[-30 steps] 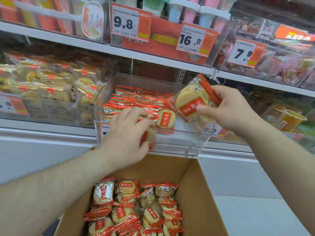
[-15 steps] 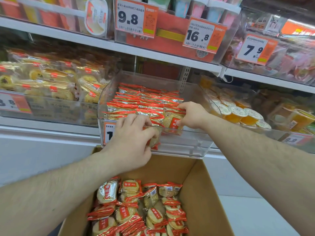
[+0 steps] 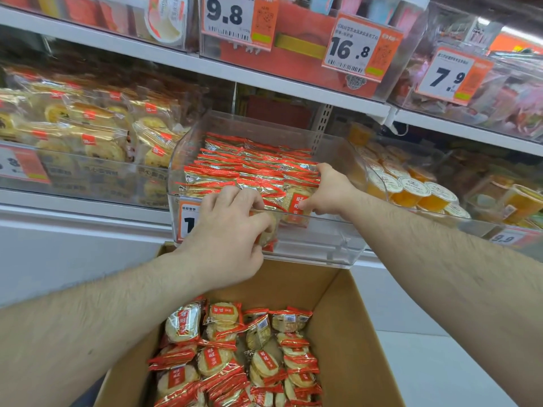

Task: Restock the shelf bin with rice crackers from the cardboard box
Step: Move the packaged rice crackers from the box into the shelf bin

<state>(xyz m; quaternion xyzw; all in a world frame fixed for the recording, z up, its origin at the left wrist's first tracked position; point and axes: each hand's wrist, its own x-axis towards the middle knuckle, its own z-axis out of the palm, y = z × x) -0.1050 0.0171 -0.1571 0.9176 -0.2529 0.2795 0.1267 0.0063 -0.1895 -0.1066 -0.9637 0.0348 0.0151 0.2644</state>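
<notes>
- Store shelving [image 3: 264,80] is filling the view, with white shelves, price tags and clear bins of wrapped snacks.
- A cardboard box [image 3: 352,333] is sitting below, holding many rice crackers [image 3: 223,359].
- A clear shelf bin [image 3: 329,245] is jutting over the box, rows of packets filling its back.
- The left hand [image 3: 226,245] is gripping 1 packet at the bin's front wall.
- The right hand [image 3: 329,192], fingers curled, is pressing a packet [image 3: 296,207] into the front row.
- Risk: a loosely seated packet could be tipping over the low front lip.

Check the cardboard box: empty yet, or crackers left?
Not empty. The cardboard box still holds many rice cracker packs, piled loosely across what shows of its bottom; its depth cannot be told.
</notes>
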